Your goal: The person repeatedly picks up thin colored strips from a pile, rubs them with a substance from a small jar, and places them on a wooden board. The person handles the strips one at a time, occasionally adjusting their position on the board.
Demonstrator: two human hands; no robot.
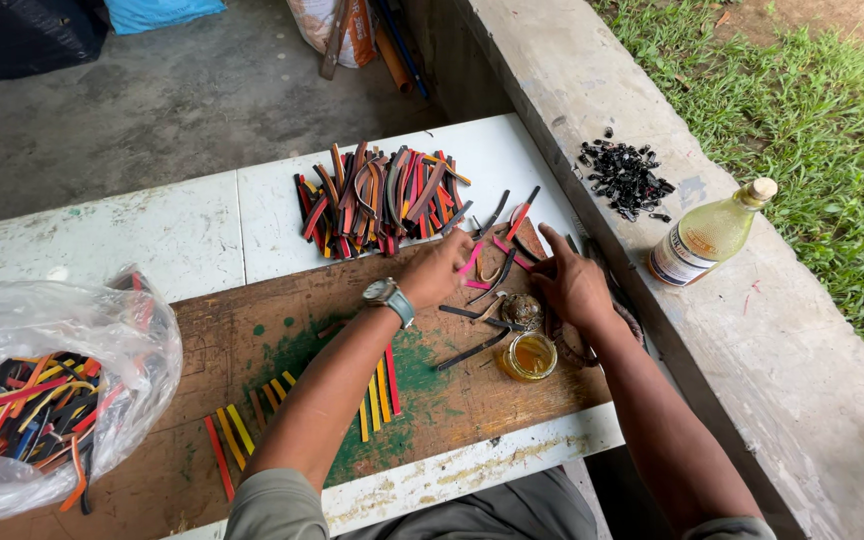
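Observation:
My left hand (439, 268), with a wristwatch (388, 296) on it, rests on the wooden board (252, 340), fingers on pink and dark strips (482, 262). My right hand (574, 285) lies just beside it, fingers spread over the same small cluster of strips. Whether either hand grips a strip is hidden. A heap of red, brown, orange and black strips (377, 198) lies just beyond the hands. A small open jar of amber liquid (529, 356) and its lid (521, 310) sit below my right hand. Yellow and red strips (377, 388) lie in rows under my left forearm.
A clear plastic bag (47, 390) full of coloured strips sits at the left. On the concrete ledge stand a bottle of yellow liquid (709, 236) and a pile of small black pieces (627, 178). Grass lies beyond the ledge; bags sit on the floor behind.

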